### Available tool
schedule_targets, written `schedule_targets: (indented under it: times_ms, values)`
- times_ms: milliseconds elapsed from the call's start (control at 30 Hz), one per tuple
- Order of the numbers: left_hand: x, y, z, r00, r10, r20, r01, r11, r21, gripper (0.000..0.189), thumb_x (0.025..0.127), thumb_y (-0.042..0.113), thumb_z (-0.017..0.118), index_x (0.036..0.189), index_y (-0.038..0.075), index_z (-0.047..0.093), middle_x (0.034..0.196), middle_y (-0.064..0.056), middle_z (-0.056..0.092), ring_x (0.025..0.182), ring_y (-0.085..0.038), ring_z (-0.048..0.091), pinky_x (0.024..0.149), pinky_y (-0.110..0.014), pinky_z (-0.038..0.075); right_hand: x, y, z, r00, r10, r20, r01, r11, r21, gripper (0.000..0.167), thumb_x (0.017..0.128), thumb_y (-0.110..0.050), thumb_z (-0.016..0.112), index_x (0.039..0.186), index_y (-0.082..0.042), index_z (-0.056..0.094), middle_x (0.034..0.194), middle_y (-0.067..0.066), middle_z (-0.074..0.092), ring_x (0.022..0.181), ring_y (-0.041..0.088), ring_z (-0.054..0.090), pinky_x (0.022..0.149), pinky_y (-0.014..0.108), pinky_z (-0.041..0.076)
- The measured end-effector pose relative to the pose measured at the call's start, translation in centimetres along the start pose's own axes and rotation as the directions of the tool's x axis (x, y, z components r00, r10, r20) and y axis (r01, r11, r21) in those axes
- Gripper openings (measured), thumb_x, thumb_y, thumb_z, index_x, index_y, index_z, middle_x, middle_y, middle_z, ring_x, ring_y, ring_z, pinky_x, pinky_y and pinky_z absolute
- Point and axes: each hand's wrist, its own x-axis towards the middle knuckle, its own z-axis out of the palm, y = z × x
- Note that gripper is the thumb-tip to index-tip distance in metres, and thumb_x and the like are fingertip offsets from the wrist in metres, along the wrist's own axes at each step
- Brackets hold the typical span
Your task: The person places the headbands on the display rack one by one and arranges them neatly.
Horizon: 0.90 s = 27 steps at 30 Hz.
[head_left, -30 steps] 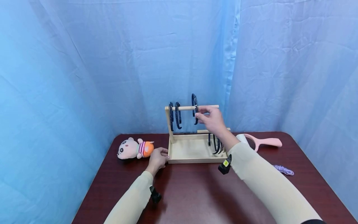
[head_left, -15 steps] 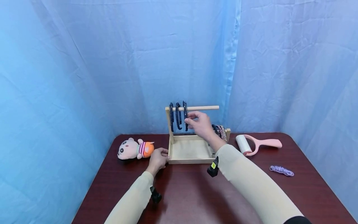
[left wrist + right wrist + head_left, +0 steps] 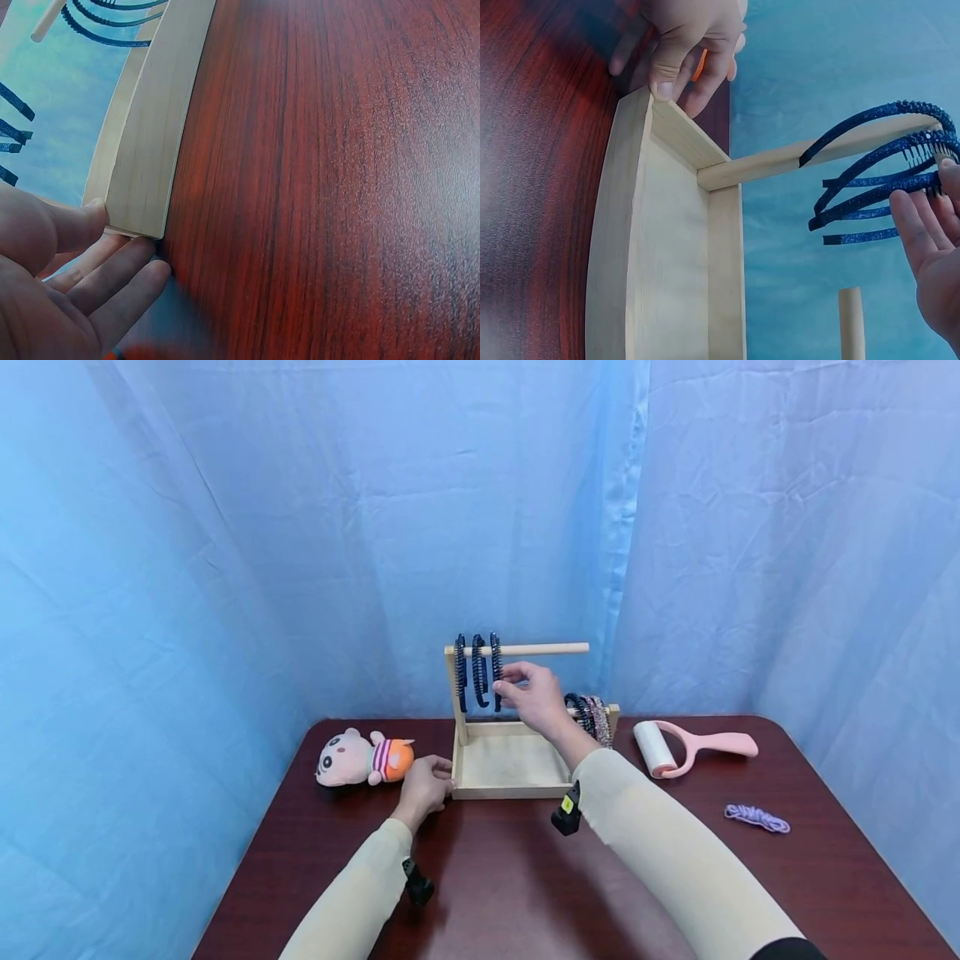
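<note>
A wooden headband stand [image 3: 516, 793] with a tray base stands on the table. From its upper bar [image 3: 547, 649] hang three dark toothed headbands. My right hand [image 3: 534, 697] pinches the rightmost headband [image 3: 496, 647] between thumb and fingers; its band loops over the bar. The other two, a middle headband [image 3: 477, 668] and a left headband [image 3: 461, 672], hang close beside it near the post. At the tray's left front corner, my left hand [image 3: 423, 789] holds the stand, thumb on the rim and fingers against the end, as the left wrist view shows.
Several more headbands [image 3: 597, 718], dark and beaded, hang on the lower bar at right, partly behind my right forearm. A plush doll [image 3: 363, 760] lies left of the stand. To the right lie a pink lint roller [image 3: 697, 743] and a purple cord bundle [image 3: 756, 818].
My right hand has slid the headband leftward along the upper bar, close to the other two, and barely moved in the last half second. My left hand has stayed on the tray corner.
</note>
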Motion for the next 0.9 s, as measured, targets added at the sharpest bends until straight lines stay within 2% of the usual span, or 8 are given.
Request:
schedule_targets:
  times_ms: [367,633,800,900]
  values:
    - [0.3,0.2,0.1,1.000,-0.011,-0.007,0.011,1.000,0.002,0.031,0.094,0.005,0.073,0.124,0.005,0.068,0.109,-0.013,0.073,0.079,-0.020,0.068,0.053,-0.030,0.055,0.0,0.5,-0.1,1.000,-0.020,-0.007,0.020,1.000,-0.019,0.039,0.098,-0.022,0.072,0.133,-0.007,0.065,0.116,0.011,0.066,0.105,0.028,0.073,0.086,0.041,0.061]
    - [0.6,0.1,-0.1,1.000,-0.019,0.000,0.019,1.000,-0.025,0.031,0.095,0.006,0.073,0.126,0.006,0.068,0.110,-0.013,0.073,0.083,-0.020,0.069,0.056,-0.032,0.056,0.1,0.4,-0.3,0.999,-0.046,0.010,0.046,0.999,-0.018,0.043,0.095,-0.021,0.076,0.134,-0.007,0.065,0.116,0.010,0.068,0.110,0.026,0.071,0.085,0.036,0.061]
    - [0.4,-0.4,-0.2,0.999,0.025,0.034,-0.025,1.000,-0.008,0.032,0.097,0.007,0.070,0.128,0.003,0.067,0.107,-0.013,0.073,0.079,-0.025,0.068,0.053,-0.029,0.053,-0.4,0.5,-1.2,0.998,-0.062,0.013,0.063,0.995,-0.077,0.044,0.094,-0.026,0.077,0.134,-0.011,0.065,0.118,0.006,0.070,0.113,0.026,0.070,0.089,0.039,0.060]
    - [-0.2,-0.5,-0.5,0.996,0.059,0.065,-0.060,0.998,0.010,0.034,0.097,0.009,0.069,0.130,0.001,0.065,0.105,-0.013,0.073,0.080,-0.026,0.069,0.057,-0.030,0.055,-1.0,0.2,-2.2,0.996,-0.087,0.026,0.089,0.991,-0.103,0.046,0.093,-0.029,0.079,0.134,-0.012,0.065,0.119,0.006,0.071,0.113,0.025,0.069,0.090,0.039,0.060]
